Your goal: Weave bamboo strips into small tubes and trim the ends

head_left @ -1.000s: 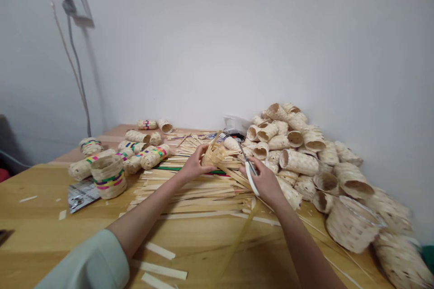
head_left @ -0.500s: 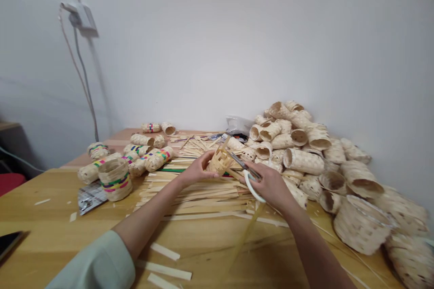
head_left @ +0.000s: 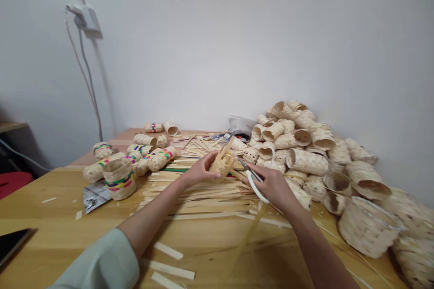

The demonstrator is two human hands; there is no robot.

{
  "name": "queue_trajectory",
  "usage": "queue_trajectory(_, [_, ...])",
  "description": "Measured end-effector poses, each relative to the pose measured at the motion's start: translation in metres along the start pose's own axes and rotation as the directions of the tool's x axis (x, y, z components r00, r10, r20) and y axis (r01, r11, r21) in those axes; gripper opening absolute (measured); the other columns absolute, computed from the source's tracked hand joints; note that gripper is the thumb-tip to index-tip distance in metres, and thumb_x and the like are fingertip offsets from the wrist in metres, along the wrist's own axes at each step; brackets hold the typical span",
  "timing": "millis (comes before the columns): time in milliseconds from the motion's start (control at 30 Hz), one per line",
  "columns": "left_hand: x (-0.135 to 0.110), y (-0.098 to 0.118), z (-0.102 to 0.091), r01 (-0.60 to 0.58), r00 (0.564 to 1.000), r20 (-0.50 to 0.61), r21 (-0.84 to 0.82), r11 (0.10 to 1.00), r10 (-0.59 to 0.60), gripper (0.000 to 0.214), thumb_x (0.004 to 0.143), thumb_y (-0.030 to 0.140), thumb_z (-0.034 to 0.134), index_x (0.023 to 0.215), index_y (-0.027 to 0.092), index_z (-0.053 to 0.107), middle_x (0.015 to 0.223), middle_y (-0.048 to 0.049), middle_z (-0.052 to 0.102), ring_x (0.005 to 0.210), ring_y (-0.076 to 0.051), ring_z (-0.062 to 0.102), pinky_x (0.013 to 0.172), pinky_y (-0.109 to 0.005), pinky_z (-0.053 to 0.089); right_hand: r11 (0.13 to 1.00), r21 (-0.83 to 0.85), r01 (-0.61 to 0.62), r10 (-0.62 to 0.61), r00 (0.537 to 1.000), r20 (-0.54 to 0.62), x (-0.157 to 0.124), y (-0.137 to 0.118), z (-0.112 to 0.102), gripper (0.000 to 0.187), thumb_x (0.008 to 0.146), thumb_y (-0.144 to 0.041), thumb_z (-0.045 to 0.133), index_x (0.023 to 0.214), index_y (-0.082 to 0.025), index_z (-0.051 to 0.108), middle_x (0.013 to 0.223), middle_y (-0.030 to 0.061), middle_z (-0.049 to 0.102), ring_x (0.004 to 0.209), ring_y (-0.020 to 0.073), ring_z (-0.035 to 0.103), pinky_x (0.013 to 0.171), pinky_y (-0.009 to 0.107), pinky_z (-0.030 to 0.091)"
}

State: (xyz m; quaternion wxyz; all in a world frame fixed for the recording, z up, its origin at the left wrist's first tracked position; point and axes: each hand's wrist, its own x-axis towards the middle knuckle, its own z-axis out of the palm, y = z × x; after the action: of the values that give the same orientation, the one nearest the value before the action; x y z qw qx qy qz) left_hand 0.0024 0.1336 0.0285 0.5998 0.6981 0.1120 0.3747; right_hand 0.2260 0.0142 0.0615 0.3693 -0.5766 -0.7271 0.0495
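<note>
My left hand (head_left: 200,170) is closed around a small half-woven bamboo basket (head_left: 223,161), holding it over a bed of flat bamboo strips (head_left: 196,189). My right hand (head_left: 274,186) grips white-handled scissors (head_left: 252,176) whose blades point at the basket's loose strip ends. A long loose strip (head_left: 246,239) hangs down from below the right hand toward the table's near edge.
A large heap of plain woven baskets (head_left: 305,153) fills the right side against the wall. Baskets with coloured bands (head_left: 118,178) stand at the left beside a foil packet (head_left: 96,195). A dark phone (head_left: 11,244) lies at the left edge. Cut strip pieces (head_left: 169,268) lie near me.
The scissors' blades have swung down from pointing up to lie against the basket. Both hands and the basket shifted slightly right in view as my head turned.
</note>
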Motion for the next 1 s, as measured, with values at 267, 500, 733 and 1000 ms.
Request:
queue_trajectory(267, [-0.002,-0.005,-0.007,0.007,0.998,-0.062,-0.099,0.995,-0.013,0.061,0.065,0.031,0.079,0.116,0.022,0.048,0.123,-0.0098,0.058,0.115,-0.026,0.053,0.096,-0.037,0.040,0.994,-0.001,-0.106,0.106,0.994,0.012,-0.001,-0.003,-0.015,0.044,0.075,-0.035,0.066,0.117,-0.022,0.065,0.116,0.0069,0.068,0.102,0.0249,0.065,0.083,0.033,0.052])
queue_trajectory(500, [-0.006,-0.001,-0.004,0.053,0.998,-0.010,-0.117,0.992,-0.054,0.063,0.065,0.035,0.077,0.120,0.021,0.049,0.128,-0.0104,0.055,0.120,-0.028,0.050,0.099,-0.037,0.038,0.991,0.012,-0.132,0.131,0.990,0.042,-0.002,-0.005,-0.016,0.045,0.074,-0.038,0.068,0.116,-0.022,0.067,0.120,0.0077,0.066,0.110,0.0265,0.061,0.094,0.037,0.047])
queue_trajectory(733, [-0.007,-0.002,-0.004,0.086,0.994,0.079,-0.115,0.990,-0.077,0.063,0.068,0.033,0.076,0.125,0.023,0.049,0.129,-0.0099,0.055,0.121,-0.028,0.050,0.100,-0.039,0.037,0.990,0.070,-0.121,0.116,0.990,0.076,-0.003,-0.007,-0.014,0.043,0.074,-0.038,0.068,0.114,-0.023,0.068,0.117,0.0068,0.068,0.107,0.0263,0.063,0.088,0.034,0.050])
queue_trajectory(1000, [-0.007,-0.005,-0.001,0.105,0.994,0.061,-0.213,0.971,-0.094,0.068,0.064,0.039,0.079,0.124,0.021,0.052,0.124,-0.0112,0.059,0.112,-0.027,0.056,0.088,-0.032,0.043,0.986,0.106,-0.127,0.118,0.989,0.089,-0.003,-0.006,-0.013,0.040,0.075,-0.039,0.067,0.112,-0.024,0.070,0.105,0.0053,0.072,0.094,0.0269,0.068,0.078,0.033,0.053])
